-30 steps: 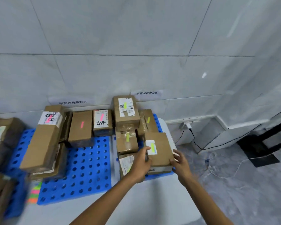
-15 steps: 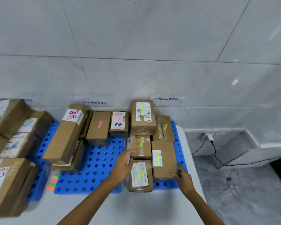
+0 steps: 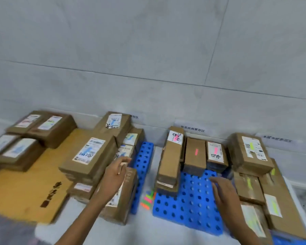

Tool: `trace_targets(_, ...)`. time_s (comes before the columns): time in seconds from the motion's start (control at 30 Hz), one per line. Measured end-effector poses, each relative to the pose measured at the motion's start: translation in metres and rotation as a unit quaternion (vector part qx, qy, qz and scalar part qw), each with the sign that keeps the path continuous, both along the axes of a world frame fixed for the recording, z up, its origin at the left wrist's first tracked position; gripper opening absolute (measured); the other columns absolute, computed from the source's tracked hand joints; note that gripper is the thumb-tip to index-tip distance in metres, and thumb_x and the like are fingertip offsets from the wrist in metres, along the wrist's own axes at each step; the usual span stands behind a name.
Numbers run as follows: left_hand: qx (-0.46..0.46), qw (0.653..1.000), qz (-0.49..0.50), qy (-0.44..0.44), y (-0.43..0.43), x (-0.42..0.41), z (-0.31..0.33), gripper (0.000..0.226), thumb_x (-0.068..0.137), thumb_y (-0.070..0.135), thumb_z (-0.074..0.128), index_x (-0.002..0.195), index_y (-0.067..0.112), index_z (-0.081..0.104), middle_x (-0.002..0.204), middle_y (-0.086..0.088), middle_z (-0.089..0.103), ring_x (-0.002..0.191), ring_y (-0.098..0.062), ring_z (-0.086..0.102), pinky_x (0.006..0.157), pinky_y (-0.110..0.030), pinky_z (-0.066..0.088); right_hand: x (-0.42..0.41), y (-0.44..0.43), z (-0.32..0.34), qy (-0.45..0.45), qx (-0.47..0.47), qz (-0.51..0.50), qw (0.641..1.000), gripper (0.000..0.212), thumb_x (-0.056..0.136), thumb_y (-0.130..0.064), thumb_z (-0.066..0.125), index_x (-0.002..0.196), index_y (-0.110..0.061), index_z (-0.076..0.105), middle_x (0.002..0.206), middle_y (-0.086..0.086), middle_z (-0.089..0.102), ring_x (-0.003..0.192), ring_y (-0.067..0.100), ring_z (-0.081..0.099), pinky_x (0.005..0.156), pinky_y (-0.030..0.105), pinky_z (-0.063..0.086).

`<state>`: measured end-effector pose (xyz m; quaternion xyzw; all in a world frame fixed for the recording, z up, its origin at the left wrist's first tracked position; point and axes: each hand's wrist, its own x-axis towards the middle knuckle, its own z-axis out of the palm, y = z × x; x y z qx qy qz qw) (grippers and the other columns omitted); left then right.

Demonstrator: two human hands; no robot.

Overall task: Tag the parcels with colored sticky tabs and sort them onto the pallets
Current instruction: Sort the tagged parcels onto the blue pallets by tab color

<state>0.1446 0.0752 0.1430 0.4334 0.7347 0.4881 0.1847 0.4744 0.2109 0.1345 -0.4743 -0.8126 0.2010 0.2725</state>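
At nine o'clock, left hand is hovering open over a parcel, likely next for tagging. Right hand, spread and empty, is hovering over the pallet.

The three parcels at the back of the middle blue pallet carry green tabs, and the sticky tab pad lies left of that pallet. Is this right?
Not green: in the head view those parcels carry pink tabs. The sticky tab pad does lie left of that pallet.

Even, soft, fairly bright light with faint shadows; the whole frame is motion-blurred, and wide-angle distortion bends the edges.
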Motion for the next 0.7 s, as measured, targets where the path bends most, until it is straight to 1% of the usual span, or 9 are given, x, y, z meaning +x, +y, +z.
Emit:
trace_targets(0.07, 0.004, 1.000, 0.011, 0.001, -0.040, -0.054, 0.010, 0.023, 0.093, 0.003, 0.049, 0.106, 0.017, 0.062, 0.105, 0.010, 0.065, 0.097, 0.011, 0.058, 0.083, -0.006, 0.043, -0.081, -0.034, 0.007, 0.033, -0.026, 0.033, 0.999, 0.013, 0.096, -0.028, 0.046, 0.100, -0.026, 0.058, 0.095, -0.006, 0.058, 0.093, 0.015, 0.055, 0.082, 0.028, 0.040)
trace_targets(0.13, 0.010, 1.000, 0.028, 0.009, -0.074, -0.097, 0.020, 0.020, 0.094, 0.006, 0.048, 0.104, 0.016, 0.062, 0.105, 0.014, 0.062, 0.097, 0.016, 0.055, 0.078, -0.002, 0.042, -0.149, -0.066, 0.014, 0.045, -0.024, 0.087, 0.995, 0.014, 0.097, -0.024, 0.045, 0.096, -0.028, 0.059, 0.092, -0.008, 0.057, 0.089, 0.010, 0.053, 0.080, 0.027, 0.041)
trace_targets(0.2, -0.002, 0.997, 0.065, 0.027, -0.110, -0.146, 0.023, 0.020, 0.094, 0.008, 0.049, 0.103, 0.018, 0.063, 0.103, 0.013, 0.063, 0.095, 0.009, 0.058, 0.076, -0.008, 0.044, -0.217, -0.096, 0.019, 0.054, -0.002, 0.146, 0.988, 0.027, 0.096, -0.030, 0.038, 0.094, -0.023, 0.064, 0.089, -0.010, 0.059, 0.086, 0.002, 0.051, 0.079, 0.023, 0.042)
trace_targets(0.27, -0.014, 0.993, 0.106, 0.042, -0.143, -0.192, 0.021, 0.023, 0.093, 0.006, 0.048, 0.104, 0.019, 0.064, 0.103, 0.009, 0.065, 0.092, -0.002, 0.060, 0.076, -0.014, 0.045, -0.275, -0.124, 0.026, 0.066, -0.028, 0.182, 0.981, 0.027, 0.095, -0.029, 0.039, 0.094, -0.023, 0.065, 0.087, -0.016, 0.057, 0.087, -0.004, 0.049, 0.077, 0.014, 0.038)
trace_targets(0.33, -0.026, 0.989, 0.139, 0.046, -0.167, -0.226, 0.019, 0.027, 0.092, 0.002, 0.047, 0.105, 0.019, 0.063, 0.106, 0.007, 0.065, 0.098, -0.005, 0.059, 0.081, -0.013, 0.042, -0.321, -0.148, 0.034, 0.076, -0.039, 0.217, 0.972, 0.026, 0.094, -0.030, 0.041, 0.093, -0.022, 0.066, 0.087, -0.018, 0.057, 0.087, -0.004, 0.051, 0.077, 0.009, 0.037)
trace_targets(0.43, -0.039, 0.983, 0.173, 0.049, -0.195, -0.265, 0.017, 0.027, 0.093, 0.001, 0.047, 0.106, 0.018, 0.063, 0.107, 0.006, 0.065, 0.102, -0.007, 0.058, 0.085, -0.019, 0.041, -0.381, -0.174, 0.042, 0.079, -0.043, 0.282, 0.955, 0.023, 0.095, -0.024, 0.045, 0.094, -0.017, 0.067, 0.089, -0.012, 0.061, 0.085, 0.001, 0.053, 0.077, 0.011, 0.039)
trace_targets(0.5, -0.040, 0.979, 0.194, 0.049, -0.208, -0.286, 0.017, 0.027, 0.092, 0.001, 0.046, 0.105, 0.018, 0.063, 0.105, 0.005, 0.065, 0.101, -0.008, 0.058, 0.082, -0.021, 0.040, -0.414, -0.182, 0.046, 0.080, -0.059, 0.317, 0.943, 0.018, 0.095, -0.015, 0.049, 0.095, -0.014, 0.067, 0.091, -0.006, 0.064, 0.088, 0.004, 0.055, 0.079, 0.014, 0.040)
trace_targets(0.57, -0.046, 0.974, 0.218, 0.046, -0.221, -0.303, 0.015, 0.027, 0.092, 0.001, 0.046, 0.105, 0.018, 0.063, 0.104, 0.005, 0.065, 0.100, -0.009, 0.058, 0.078, -0.020, 0.039, -0.442, -0.190, 0.046, 0.085, -0.077, 0.347, 0.931, 0.018, 0.095, -0.011, 0.049, 0.095, -0.013, 0.067, 0.092, -0.002, 0.066, 0.088, 0.006, 0.056, 0.079, 0.014, 0.042)
trace_targets(0.7, -0.052, 0.962, 0.266, 0.039, -0.242, -0.331, 0.010, 0.027, 0.091, 0.000, 0.046, 0.106, 0.016, 0.062, 0.102, 0.005, 0.065, 0.096, -0.006, 0.057, 0.071, -0.014, 0.038, -0.483, -0.200, 0.038, 0.086, -0.134, 0.384, 0.910, 0.020, 0.096, -0.012, 0.049, 0.102, -0.016, 0.067, 0.092, -0.010, 0.064, 0.085, 0.000, 0.056, 0.079, 0.019, 0.046)
